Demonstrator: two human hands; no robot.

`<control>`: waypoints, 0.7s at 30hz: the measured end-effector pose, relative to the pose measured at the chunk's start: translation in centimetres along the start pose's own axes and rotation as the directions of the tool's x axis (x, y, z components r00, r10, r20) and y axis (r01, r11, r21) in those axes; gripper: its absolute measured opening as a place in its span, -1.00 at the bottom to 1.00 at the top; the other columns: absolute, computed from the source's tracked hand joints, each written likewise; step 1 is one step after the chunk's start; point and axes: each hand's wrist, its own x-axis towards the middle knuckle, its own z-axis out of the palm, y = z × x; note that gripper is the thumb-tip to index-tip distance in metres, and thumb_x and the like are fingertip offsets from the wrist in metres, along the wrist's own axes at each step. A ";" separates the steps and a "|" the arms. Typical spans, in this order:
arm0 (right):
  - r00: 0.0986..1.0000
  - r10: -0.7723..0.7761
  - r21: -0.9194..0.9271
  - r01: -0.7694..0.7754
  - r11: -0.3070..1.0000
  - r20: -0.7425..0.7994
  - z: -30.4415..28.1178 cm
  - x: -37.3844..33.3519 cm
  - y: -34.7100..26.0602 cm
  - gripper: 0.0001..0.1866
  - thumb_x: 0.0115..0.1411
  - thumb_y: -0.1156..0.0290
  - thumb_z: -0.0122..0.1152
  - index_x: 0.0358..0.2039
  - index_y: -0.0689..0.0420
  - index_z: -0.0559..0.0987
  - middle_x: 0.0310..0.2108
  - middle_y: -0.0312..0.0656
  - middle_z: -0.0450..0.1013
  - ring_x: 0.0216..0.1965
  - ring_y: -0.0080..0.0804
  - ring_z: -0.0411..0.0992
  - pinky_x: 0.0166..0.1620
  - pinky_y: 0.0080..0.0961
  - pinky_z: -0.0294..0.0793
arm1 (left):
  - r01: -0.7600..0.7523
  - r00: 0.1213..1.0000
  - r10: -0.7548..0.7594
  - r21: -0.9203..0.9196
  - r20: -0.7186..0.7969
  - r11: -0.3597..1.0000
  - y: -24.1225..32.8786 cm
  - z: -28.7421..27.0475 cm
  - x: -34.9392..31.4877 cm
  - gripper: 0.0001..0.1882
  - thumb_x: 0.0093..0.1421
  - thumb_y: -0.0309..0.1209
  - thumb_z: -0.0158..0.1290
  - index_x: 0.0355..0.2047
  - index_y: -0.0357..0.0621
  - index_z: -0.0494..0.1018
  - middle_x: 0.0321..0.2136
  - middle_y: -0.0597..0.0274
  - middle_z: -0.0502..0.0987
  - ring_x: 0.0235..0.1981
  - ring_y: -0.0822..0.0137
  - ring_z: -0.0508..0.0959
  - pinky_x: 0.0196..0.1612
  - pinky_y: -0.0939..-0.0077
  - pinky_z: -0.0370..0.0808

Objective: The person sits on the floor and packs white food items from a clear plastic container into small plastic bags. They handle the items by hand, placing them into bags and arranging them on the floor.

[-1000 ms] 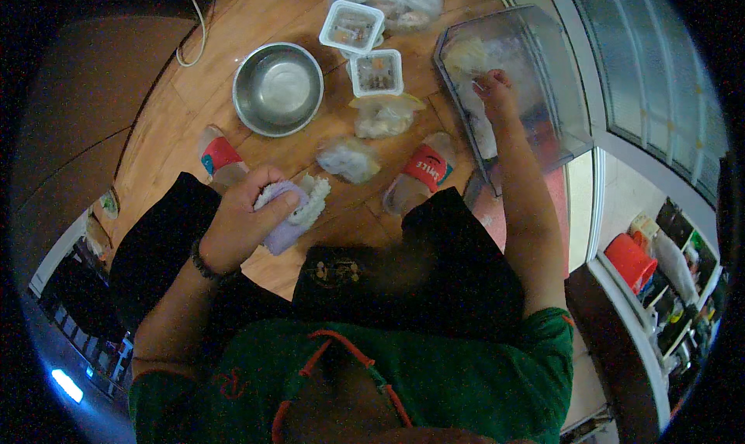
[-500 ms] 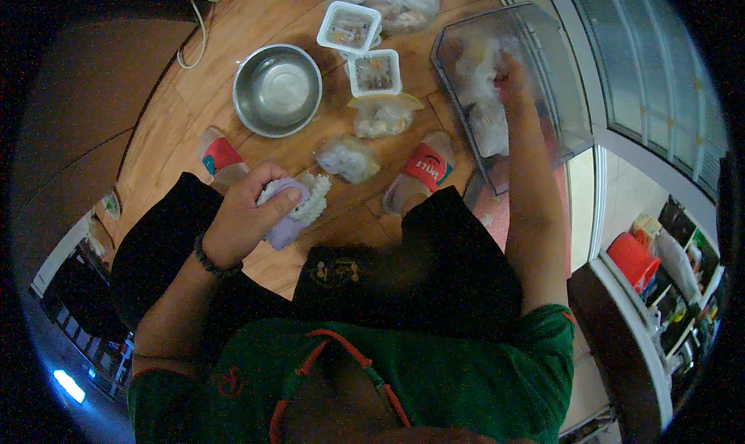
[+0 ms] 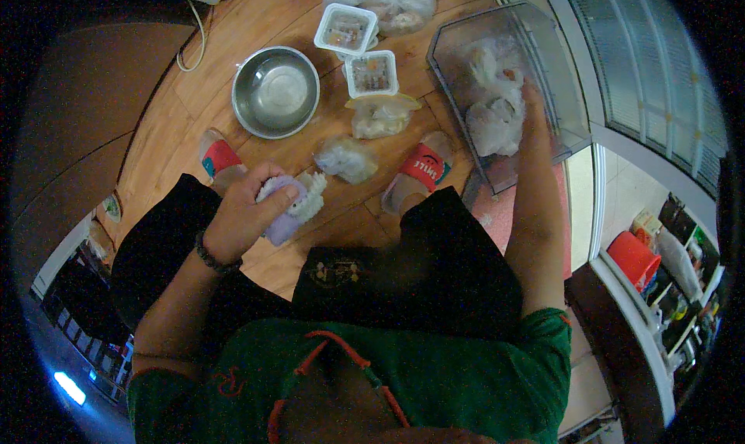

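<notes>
My left hand [image 3: 247, 209] is closed round a folded lilac-and-white fluffy cloth [image 3: 289, 211] above the floor, between my knees. My right hand [image 3: 526, 93] reaches down into a clear grey plastic drawer bin [image 3: 570, 126] on the right. Its fingers are curled at the side of a crumpled, whitish plastic bag [image 3: 495, 122] and seem to pinch it, though they are partly hidden. The bag's contents do not show clearly.
A steel basin [image 3: 278, 122] stands on the wooden floor at the far left. Beside it are two white plastic trays [image 3: 346, 29] with food and several tied bags [image 3: 346, 158]. My feet wear red-strapped slippers [image 3: 423, 169]. A glass-fronted cabinet [image 3: 652, 71] borders the right side.
My right hand has shifted slightly right and nearer inside the bin, and the plastic bag there has changed shape. My left hand keeps its hold on the cloth.
</notes>
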 end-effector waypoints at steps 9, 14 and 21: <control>0.998 0.018 -0.499 -0.043 0.866 -0.055 -4.0 2.5 3.4 -0.80 -0.15 0.42 0.20 -0.50 0.25 0.47 -0.57 -0.16 0.40 -0.50 -0.40 0.38 -0.43 -0.51 0.36 | -0.016 1.000 0.016 -0.068 0.002 0.998 0.2 0.3 0.1 -0.78 0.04 -0.32 0.01 -0.35 -0.18 0.33 -0.49 0.38 0.38 -0.44 0.59 0.36 -0.38 0.71 0.32; 0.857 -0.135 0.232 0.281 0.932 -0.497 -6.3 0.8 3.9 -0.78 -0.03 0.35 0.15 -0.42 0.24 0.47 -0.44 -0.12 0.41 -0.40 -0.35 0.37 -0.34 -0.49 0.34 | -0.025 1.000 0.026 -0.039 0.005 0.999 0.2 0.3 0.2 -0.77 0.04 -0.30 0.01 -0.36 -0.18 0.33 -0.49 0.37 0.38 -0.43 0.57 0.37 -0.37 0.69 0.33; 0.845 -0.535 -0.964 0.138 0.227 -0.005 2.0 -0.3 -2.3 -0.29 -0.06 0.09 0.15 0.05 0.14 0.17 0.06 0.17 0.03 -0.01 -0.09 0.19 -0.06 -0.27 0.28 | -0.042 0.999 0.041 -0.051 -0.002 0.998 -0.1 0.4 0.3 -0.76 0.04 -0.30 0.02 -0.35 -0.19 0.34 -0.47 0.33 0.39 -0.40 0.56 0.38 -0.34 0.67 0.34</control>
